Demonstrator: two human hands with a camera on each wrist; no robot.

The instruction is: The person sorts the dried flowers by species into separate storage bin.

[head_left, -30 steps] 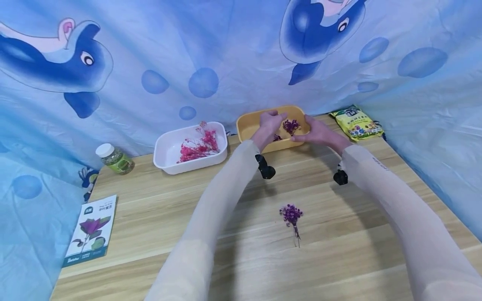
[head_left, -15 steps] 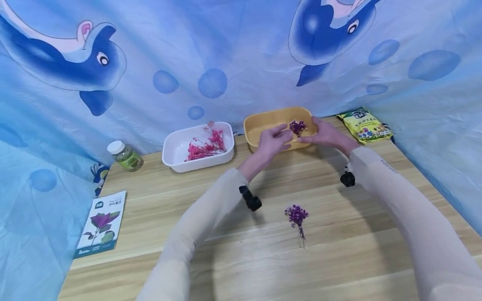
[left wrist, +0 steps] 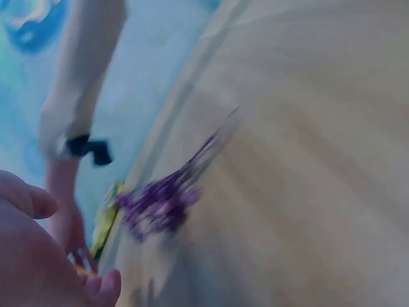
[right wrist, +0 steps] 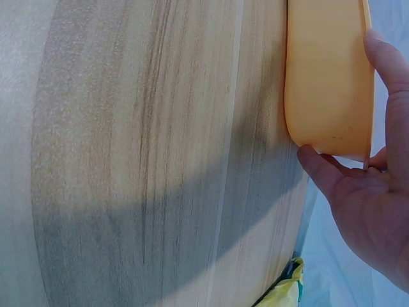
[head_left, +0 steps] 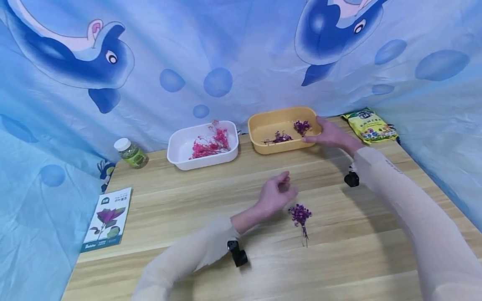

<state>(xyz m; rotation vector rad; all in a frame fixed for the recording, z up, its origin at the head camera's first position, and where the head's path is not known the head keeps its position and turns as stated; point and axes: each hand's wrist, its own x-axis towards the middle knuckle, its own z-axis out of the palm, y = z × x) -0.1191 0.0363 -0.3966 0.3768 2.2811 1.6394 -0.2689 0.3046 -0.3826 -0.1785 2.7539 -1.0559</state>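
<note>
A small bunch of purple dried flowers (head_left: 300, 214) lies on the wooden table. My left hand (head_left: 274, 195) hovers just to its upper left, fingers loosely bent and holding nothing. The left wrist view has the same flowers, blurred, past the fingers of my left hand (left wrist: 38, 249). At the back, my right hand (head_left: 331, 134) grips the right end of a yellow-orange plastic basin (head_left: 273, 119). In the right wrist view, thumb and fingers of that hand (right wrist: 367, 198) close over the end wall of the basin (right wrist: 329, 77). Two purple flower bunches (head_left: 280, 137) lie inside it.
Left of the basin stands a white basin (head_left: 180, 144) with pink dried flowers (head_left: 211, 144). A lidded jar (head_left: 132, 154) and a flower-printed packet (head_left: 107, 219) lie along the left side. At the back right is a yellow-green bag (head_left: 370, 125).
My left hand has left the basin and come toward me, down to the bunch on the table. A purple bunch now shows at the basin's front. My right hand keeps its grip.
</note>
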